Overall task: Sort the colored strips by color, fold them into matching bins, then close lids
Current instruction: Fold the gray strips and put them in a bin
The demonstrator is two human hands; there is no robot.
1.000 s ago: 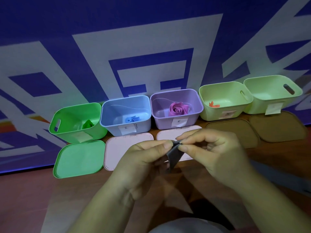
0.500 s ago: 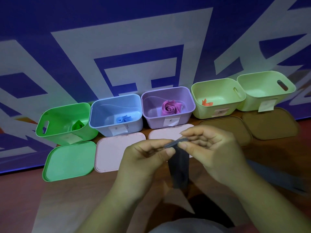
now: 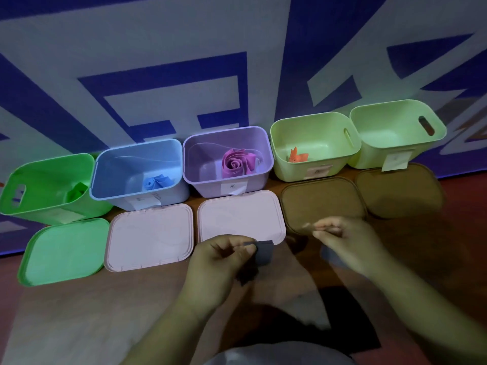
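The left hand point(image 3: 224, 259) pinches a dark grey strip point(image 3: 261, 252) between thumb and forefinger. The strip's upper end stands out to the right of the fingertips, and the rest hangs down behind the hand, above the wooden table point(image 3: 79, 312) and just in front of the right-hand pink lid point(image 3: 239, 219). The right hand point(image 3: 345, 241) is apart from the strip, over the near corner of a brown lid point(image 3: 321, 198). Its fingers are curled inward, but it is blurred, so I cannot tell whether it holds anything.

Five open bins stand in a row against the blue-and-white wall point(image 3: 158, 75), each with a paper label on its front:
- The green bin point(image 3: 52, 177) holds a folded green strip point(image 3: 76, 192).
- The blue bin point(image 3: 123, 167) holds a rolled blue strip point(image 3: 158, 181).
- The purple bin point(image 3: 205, 159) holds a pink strip point(image 3: 237, 162) (coiled much like a rose).
- The pale green bin point(image 3: 316, 138) holds a small orange strip point(image 3: 297, 155).
- The far-right pale green bin point(image 3: 390, 127) shows only its bare floor.

The lids lie flat on the table in front of the bins: a green lid point(image 3: 63, 251), a left-hand pink lid point(image 3: 150, 235), the right-hand pink one, the brown one, and a second brown lid point(image 3: 398, 188).
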